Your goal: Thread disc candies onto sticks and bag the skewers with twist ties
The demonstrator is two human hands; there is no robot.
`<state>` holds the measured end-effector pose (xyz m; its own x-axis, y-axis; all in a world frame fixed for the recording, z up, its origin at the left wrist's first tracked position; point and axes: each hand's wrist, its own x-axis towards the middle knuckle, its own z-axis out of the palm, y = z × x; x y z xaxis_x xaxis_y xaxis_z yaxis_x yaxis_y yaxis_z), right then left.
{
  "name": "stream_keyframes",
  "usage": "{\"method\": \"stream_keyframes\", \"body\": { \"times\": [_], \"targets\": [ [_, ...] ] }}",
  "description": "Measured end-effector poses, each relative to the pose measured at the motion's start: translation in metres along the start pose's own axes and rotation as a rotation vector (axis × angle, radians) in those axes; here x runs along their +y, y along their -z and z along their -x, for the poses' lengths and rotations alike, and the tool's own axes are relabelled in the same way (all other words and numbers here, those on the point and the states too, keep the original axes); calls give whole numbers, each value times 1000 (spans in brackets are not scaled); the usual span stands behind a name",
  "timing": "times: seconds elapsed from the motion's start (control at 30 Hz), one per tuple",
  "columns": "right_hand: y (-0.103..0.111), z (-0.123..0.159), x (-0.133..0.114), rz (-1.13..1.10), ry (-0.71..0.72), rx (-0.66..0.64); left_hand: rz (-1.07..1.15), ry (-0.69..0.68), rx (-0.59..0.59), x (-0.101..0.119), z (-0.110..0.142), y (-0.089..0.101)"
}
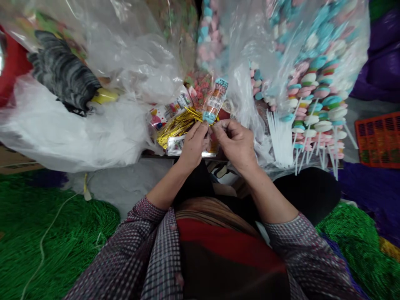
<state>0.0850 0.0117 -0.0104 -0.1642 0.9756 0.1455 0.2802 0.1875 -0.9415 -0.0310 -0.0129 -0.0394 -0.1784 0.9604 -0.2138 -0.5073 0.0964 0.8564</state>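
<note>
A small clear candy bag [215,100] with blue printing stands tilted up between my hands. My left hand [194,141] pinches its lower end between thumb and fingers. Close beside it, my right hand [236,143] is closed with thumb and forefinger together at the same end; whatever lies in that pinch is too small to make out. Just under and left of my hands lies a bundle of gold twist ties [171,127]. Silver printed wrappers [175,146] are at the table's front edge, partly covered by my left hand. Red and green candies [200,88] lie behind the bag.
To the right are white sticks [279,141] and skewers of coloured candies [312,112] in clear plastic. A white plastic bag [81,133] and a dark striped sleeve cover [64,68] are at left. An orange crate [378,139] stands far right; green strands [46,233] cover the floor.
</note>
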Motion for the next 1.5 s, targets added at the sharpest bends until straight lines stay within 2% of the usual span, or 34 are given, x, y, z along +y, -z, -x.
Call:
{"method": "stream_keyframes", "body": {
  "times": [0.17,0.37,0.53,0.6,0.67,0.73,0.87,0.97,1.07,1.2,1.27,1.33,1.43,1.5],
  "targets": [
    [6,1,2,-319,-194,-111,143,220,-150,19,8,-8],
    [16,2,5,-341,-246,-160,200,508,-383,32,8,1],
    [28,-1,13,-478,-270,-397,262,727,-584,35,11,2],
    [32,-1,18,-519,-286,-492,293,785,-610,34,13,-1],
    [32,-1,22,-551,-305,-514,327,797,-581,32,15,-4],
    [30,0,24,-576,-317,-442,352,765,-523,30,17,-6],
    [18,0,26,-576,-276,-211,364,655,-415,31,16,-12],
    [11,0,27,-431,-110,-57,326,577,-332,32,15,-17],
    [12,-1,26,-109,135,79,184,442,-221,26,13,-21],
    [19,-2,29,268,353,97,-213,117,-76,10,5,-19],
    [23,-3,31,398,411,78,-450,-63,-17,4,0,-16],
    [25,-4,31,475,431,60,-602,-173,15,1,-4,-14],
    [26,-1,26,454,375,41,-520,-176,7,1,-6,-14],
    [26,1,20,371,327,32,-334,-57,-59,2,-6,-15]
  ]
}}
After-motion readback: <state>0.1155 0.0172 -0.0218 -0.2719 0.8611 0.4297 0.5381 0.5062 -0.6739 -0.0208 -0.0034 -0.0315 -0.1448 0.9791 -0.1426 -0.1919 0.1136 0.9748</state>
